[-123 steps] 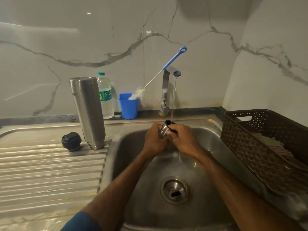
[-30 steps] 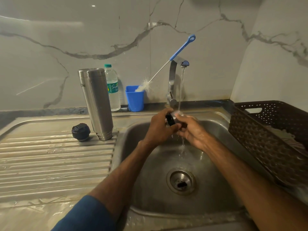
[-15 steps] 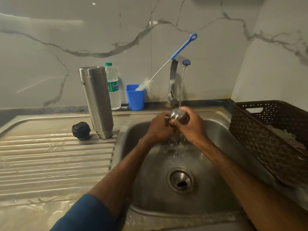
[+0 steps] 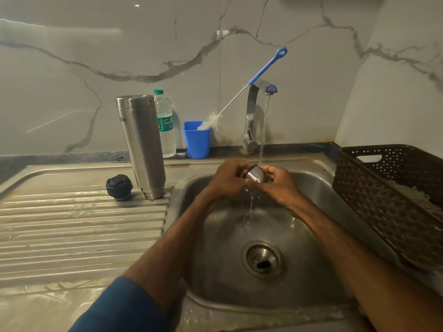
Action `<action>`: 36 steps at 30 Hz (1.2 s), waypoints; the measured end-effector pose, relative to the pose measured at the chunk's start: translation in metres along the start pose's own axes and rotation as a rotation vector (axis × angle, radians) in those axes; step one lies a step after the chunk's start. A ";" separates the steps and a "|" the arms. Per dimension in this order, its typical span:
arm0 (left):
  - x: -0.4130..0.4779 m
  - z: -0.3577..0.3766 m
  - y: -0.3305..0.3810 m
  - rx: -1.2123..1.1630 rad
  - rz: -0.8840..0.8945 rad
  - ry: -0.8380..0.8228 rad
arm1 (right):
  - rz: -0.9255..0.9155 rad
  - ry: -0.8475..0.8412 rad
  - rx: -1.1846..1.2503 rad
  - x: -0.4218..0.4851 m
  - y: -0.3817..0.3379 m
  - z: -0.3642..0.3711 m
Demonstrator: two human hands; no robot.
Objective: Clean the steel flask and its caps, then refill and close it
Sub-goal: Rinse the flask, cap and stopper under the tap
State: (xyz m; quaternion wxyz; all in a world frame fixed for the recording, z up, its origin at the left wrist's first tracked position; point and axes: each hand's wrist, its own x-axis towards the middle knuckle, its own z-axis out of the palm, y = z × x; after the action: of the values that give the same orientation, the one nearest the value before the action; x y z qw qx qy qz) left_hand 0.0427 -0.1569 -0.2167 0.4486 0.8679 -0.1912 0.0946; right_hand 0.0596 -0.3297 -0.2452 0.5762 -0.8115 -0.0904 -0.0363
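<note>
The steel flask (image 4: 143,144) stands upside down on the ribbed draining board (image 4: 72,226), left of the sink (image 4: 323,212). A black inner cap (image 4: 119,187) lies beside it on the left. Over the sink, my left hand (image 4: 227,179) and my right hand (image 4: 279,182) both hold the small steel outer cap (image 4: 255,174) under the running water from the tap (image 4: 254,116). The cap lies tilted, its dark rim toward my left hand. Water drips from it into the basin.
A plastic water bottle (image 4: 165,125) and a blue cup (image 4: 196,139) holding a long bottle brush (image 4: 242,91) stand against the marble wall. A dark brown plastic basket (image 4: 383,188) sits to the right of the sink. The drain (image 4: 263,259) lies in the basin's middle.
The cap has been turned in my hands under the stream; its steel side now shows tilted between both hands. The flask and black cap have not moved.
</note>
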 end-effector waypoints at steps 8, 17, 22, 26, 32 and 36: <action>-0.004 -0.006 0.007 -0.008 0.032 0.172 | -0.119 0.139 -0.174 -0.002 -0.012 -0.004; 0.000 -0.016 -0.009 -0.194 -0.214 0.303 | -0.112 0.178 -0.191 -0.008 -0.017 0.002; 0.001 -0.009 0.000 -0.169 -0.198 0.231 | -0.133 0.185 -0.203 -0.010 -0.016 0.002; 0.005 -0.003 0.000 -0.193 -0.222 0.269 | -0.111 0.173 -0.190 -0.011 -0.016 0.000; 0.007 -0.001 -0.007 -0.198 -0.272 0.265 | -0.083 0.150 -0.186 -0.013 -0.017 0.001; 0.008 -0.001 -0.010 -0.166 -0.278 0.271 | -0.100 0.225 -0.186 -0.010 -0.019 0.001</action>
State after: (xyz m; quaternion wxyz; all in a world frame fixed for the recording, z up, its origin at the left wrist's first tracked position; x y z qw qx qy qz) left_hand 0.0539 -0.1523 -0.2212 0.5488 0.8254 -0.0146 0.1314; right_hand 0.0458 -0.3240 -0.2299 0.5026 -0.8466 -0.0618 -0.1637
